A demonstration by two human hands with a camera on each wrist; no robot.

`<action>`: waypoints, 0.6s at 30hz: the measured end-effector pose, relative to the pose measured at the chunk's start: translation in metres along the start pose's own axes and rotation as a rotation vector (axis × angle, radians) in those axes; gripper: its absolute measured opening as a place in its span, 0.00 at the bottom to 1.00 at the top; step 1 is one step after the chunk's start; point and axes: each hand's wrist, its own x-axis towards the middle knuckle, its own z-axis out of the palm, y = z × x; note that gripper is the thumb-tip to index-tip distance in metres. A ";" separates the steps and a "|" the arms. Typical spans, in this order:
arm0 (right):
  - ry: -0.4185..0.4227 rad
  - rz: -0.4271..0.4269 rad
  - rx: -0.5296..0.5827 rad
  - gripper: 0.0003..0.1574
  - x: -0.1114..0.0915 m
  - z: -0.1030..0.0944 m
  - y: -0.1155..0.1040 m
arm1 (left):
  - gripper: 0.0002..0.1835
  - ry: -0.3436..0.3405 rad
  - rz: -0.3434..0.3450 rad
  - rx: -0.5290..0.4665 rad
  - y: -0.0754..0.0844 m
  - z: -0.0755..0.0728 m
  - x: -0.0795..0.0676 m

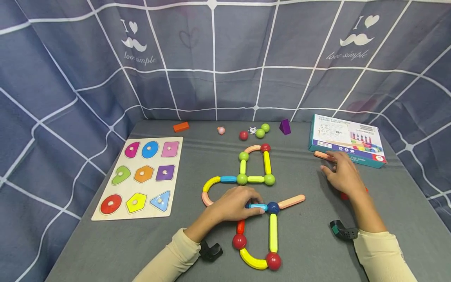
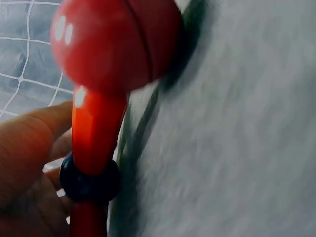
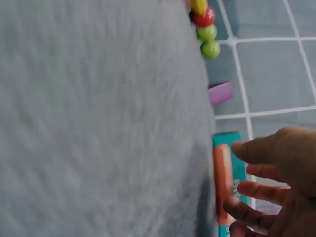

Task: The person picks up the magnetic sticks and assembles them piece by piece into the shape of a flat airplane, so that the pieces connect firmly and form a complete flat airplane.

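My left hand (image 1: 237, 203) pinches a light blue magnetic stick (image 1: 258, 206) between thumb and fingers. That stick meets a dark blue ball (image 1: 273, 208), which also joins a peach stick (image 1: 291, 201) and a yellow-green stick (image 1: 273, 233). Below the hand, a red stick (image 2: 98, 131) runs between a red ball (image 2: 116, 44) and another dark ball (image 2: 90, 177). A curved yellow piece (image 1: 253, 260) closes the lower loop at a second red ball (image 1: 273, 261). My right hand (image 1: 343, 174), fingers spread, reaches over a loose peach stick (image 3: 223, 185) lying beside the box.
The teal-edged box (image 1: 347, 137) lies at the back right. A shape puzzle board (image 1: 176, 176) is on the left. Loose green balls (image 1: 262, 131), a red ball (image 1: 243, 135), a purple prism (image 1: 285, 127) and an orange block (image 1: 181, 127) line the back. Red pieces (image 1: 344, 195) lie under the right wrist.
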 end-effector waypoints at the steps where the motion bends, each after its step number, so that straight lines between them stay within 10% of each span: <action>1: -0.001 0.019 -0.020 0.32 0.002 -0.001 0.004 | 0.13 0.003 -0.002 -0.013 0.000 -0.002 0.001; 18: -0.078 0.037 -0.053 0.17 0.010 0.009 -0.001 | 0.08 0.199 -0.161 0.048 0.006 -0.030 0.052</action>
